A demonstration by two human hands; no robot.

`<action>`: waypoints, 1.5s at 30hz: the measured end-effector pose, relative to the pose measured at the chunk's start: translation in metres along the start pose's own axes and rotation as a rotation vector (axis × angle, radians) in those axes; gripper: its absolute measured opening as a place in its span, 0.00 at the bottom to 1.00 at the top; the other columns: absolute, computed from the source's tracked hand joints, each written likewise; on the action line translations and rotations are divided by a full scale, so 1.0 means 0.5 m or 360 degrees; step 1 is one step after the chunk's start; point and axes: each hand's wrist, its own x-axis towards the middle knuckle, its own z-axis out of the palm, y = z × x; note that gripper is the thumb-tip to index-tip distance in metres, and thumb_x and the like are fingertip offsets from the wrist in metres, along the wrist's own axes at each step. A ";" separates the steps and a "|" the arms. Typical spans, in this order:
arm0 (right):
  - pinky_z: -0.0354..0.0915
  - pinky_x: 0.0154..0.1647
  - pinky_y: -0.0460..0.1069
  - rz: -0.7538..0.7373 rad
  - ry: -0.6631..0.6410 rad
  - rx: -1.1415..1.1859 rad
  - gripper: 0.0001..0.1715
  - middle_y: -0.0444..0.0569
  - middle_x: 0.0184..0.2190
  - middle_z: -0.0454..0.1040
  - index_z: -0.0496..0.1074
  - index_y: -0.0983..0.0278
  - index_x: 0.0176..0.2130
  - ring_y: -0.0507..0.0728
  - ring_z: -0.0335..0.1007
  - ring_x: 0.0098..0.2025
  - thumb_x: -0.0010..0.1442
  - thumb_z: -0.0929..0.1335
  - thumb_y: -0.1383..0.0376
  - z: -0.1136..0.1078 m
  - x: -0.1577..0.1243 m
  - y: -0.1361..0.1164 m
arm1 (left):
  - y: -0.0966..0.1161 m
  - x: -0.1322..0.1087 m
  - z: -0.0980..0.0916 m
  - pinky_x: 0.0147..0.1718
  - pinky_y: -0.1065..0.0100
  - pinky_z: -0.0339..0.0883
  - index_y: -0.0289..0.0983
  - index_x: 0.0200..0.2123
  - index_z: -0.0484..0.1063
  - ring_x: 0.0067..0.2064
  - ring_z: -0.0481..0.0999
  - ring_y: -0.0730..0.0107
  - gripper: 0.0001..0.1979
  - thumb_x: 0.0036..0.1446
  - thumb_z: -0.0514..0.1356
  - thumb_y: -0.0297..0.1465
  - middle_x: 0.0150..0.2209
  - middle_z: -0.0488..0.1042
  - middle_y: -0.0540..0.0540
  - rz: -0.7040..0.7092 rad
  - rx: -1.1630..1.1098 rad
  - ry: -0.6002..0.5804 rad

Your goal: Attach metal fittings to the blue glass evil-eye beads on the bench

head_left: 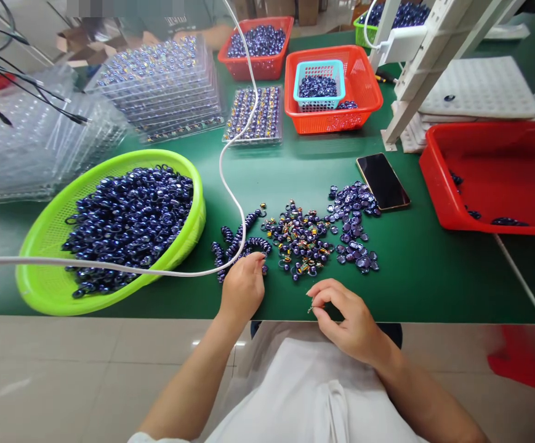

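My left hand [243, 286] is closed at the near end of several dark blue stacked ring pieces [230, 249]; its fingers are mostly hidden, and what they hold cannot be made out. Thumb and forefinger of my right hand [348, 317] pinch a tiny metallic piece [311, 309] just above the table's front edge. Between and beyond the hands lies a loose pile of small dark blue parts with gold and coloured bits [299, 240]. To its right are scattered dark blue shiny caps [353, 227].
A green basket [197, 215] full of dark blue parts stands left. A phone [383, 181] and red bin [502, 224] are right. Behind are a filled tray [255, 117], stacked trays [165, 92] and a red basket [369, 98]. A white cable [223, 166] crosses the table. Another person sits opposite.
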 end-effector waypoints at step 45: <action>0.68 0.53 0.60 -0.0301 0.0153 -0.0721 0.13 0.55 0.55 0.75 0.67 0.61 0.41 0.63 0.69 0.56 0.59 0.67 0.77 -0.035 -0.004 -0.011 | 0.193 0.030 0.010 0.38 0.70 0.76 0.35 0.47 0.75 0.36 0.82 0.68 0.12 0.61 0.63 0.32 0.34 0.82 0.47 -0.0890 -0.1918 -0.0590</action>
